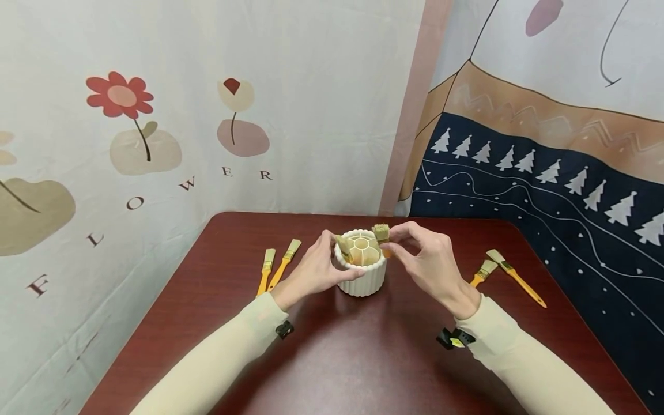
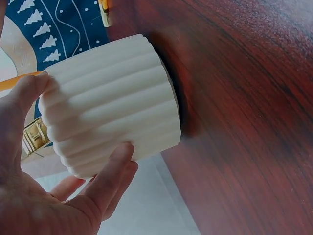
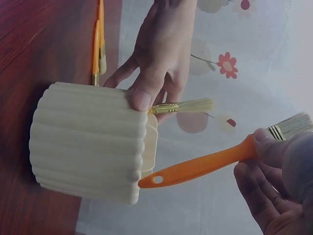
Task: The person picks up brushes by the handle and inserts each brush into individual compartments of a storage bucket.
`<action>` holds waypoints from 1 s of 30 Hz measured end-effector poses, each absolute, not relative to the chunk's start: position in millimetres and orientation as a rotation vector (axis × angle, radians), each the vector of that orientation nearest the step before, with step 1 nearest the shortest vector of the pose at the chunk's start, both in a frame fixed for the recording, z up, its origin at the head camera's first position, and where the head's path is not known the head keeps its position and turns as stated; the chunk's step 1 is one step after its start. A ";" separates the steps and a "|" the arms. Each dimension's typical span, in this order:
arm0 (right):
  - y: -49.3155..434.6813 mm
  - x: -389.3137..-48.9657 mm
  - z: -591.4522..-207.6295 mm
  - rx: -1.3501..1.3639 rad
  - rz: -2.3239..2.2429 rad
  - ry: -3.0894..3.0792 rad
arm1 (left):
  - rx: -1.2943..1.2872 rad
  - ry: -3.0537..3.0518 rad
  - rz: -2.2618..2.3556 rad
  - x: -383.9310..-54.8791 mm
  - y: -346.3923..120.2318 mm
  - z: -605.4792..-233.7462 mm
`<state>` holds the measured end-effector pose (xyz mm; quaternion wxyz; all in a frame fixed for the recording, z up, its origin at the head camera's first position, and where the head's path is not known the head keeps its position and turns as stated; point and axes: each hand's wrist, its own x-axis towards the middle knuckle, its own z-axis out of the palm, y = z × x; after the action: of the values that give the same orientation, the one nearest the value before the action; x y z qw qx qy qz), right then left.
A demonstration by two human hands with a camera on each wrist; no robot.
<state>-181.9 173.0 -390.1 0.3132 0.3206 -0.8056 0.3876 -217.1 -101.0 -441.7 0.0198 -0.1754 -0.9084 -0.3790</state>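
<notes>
A cream ribbed brush holder (image 1: 361, 282) with petal-like compartments stands upright on the table. My left hand (image 1: 315, 269) grips its rim and side, with the thumb toward me and the fingers on the far left. One paintbrush (image 3: 190, 105) stands in a left compartment, bristles up. My right hand (image 1: 432, 262) pinches another paintbrush (image 3: 205, 166) near its metal collar, bristles upward. In the right wrist view, the tip of that orange handle meets the holder's rim; whether it is inside a compartment I cannot tell.
Two paintbrushes (image 1: 282, 266) lie on the dark red table (image 1: 353, 357) left of my left hand. Another two, one of them a brush (image 1: 519, 280) with its handle toward me, lie beyond my right wrist. Printed cloths (image 1: 332, 115) hang behind the table's back and right edges.
</notes>
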 end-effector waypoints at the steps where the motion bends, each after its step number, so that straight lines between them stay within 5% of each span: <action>1: 172.3 -182.0 -389.7 0.852 1.029 -2.118 | -0.548 -2.819 -1.176 -217.2 -101.1 -441.3; 30: 157.3 -196.4 -411.6 0.959 1.035 -2.139 | -0.544 -2.837 -1.190 -216.1 -103.0 -440.8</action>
<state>-196.4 157.3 -411.6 0.2853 0.3588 -0.8000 0.3871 -216.1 -103.0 -440.8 0.0086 -0.1741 -0.9080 -0.3810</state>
